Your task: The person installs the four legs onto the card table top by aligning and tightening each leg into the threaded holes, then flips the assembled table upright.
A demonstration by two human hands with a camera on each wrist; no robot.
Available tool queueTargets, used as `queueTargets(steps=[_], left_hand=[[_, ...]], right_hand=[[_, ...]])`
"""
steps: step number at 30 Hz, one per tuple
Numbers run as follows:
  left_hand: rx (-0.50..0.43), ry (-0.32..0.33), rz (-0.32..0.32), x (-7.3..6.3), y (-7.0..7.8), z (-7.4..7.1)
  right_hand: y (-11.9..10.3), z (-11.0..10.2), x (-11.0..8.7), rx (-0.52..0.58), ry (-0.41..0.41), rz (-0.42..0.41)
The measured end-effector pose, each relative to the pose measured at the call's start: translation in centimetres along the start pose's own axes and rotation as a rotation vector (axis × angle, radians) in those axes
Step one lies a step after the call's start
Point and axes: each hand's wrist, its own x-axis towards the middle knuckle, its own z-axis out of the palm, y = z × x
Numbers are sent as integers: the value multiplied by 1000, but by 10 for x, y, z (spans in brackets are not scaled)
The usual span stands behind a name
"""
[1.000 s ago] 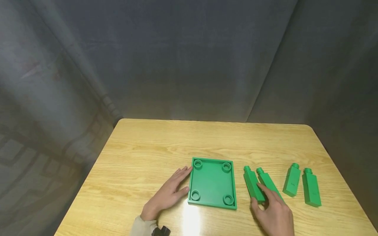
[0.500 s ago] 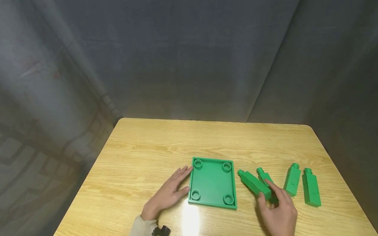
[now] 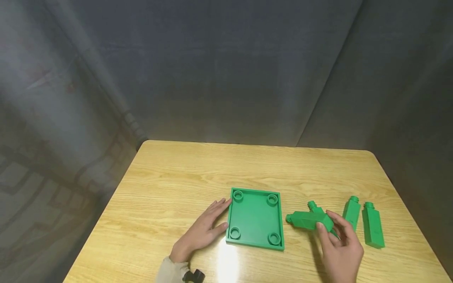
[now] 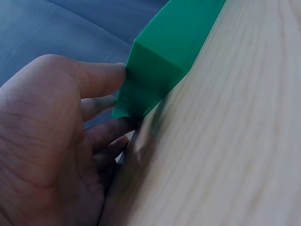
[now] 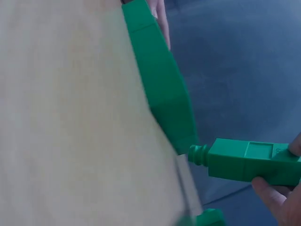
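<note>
A square green panel [image 3: 254, 218] with a raised rim and a round socket in each corner lies on the table. My left hand [image 3: 201, 232] rests flat at its left side, thumb and fingertips at the edge; the left wrist view has the thumb against the panel's side [image 4: 160, 52]. Between thumb and fingers, my right hand [image 3: 342, 248] pinches the thick end of a green table leg [image 3: 305, 220]. Its threaded tip points left towards the panel, as the right wrist view also shows on the leg [image 5: 235, 157]. A second leg [image 3: 313, 206] lies partly hidden beneath it.
Two more green legs, one nearer [image 3: 352, 214] and one farther right [image 3: 373, 227], lie right of my right hand, threaded ends away from me. The wooden table [image 3: 198, 169] ends at a grey curtain [image 3: 226, 78] at the back and sides.
My right hand has taken hold of the leftmost leg, lifted it and swung it from pointing away to pointing left, moving slightly right. The left hand and panel have stayed put.
</note>
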Motion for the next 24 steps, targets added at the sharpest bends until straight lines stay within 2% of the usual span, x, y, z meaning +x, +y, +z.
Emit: queueTargets(steps=[3, 6, 11, 14, 20, 24], left_hand=[[-2, 0, -4, 0, 0, 0], [-8, -4, -19, -1, -1, 0], [-6, -3, -39, -4, -3, 1], [-5, 3, -34, -4, -2, 1], [-8, 1, -30, -3, 1, 0], [-5, -7, -38, 0, 3, -1]], right_hand=[[-6, -2, 8, 18, -2, -71], [-11, -1, 18, 74, -29, -182], [-26, 9, 37, 237, -135, -357], [-38, 21, 46, 284, -196, -440], [-56, 51, 54, 253, -287, -565], [-63, 67, 56, 235, -336, -581]])
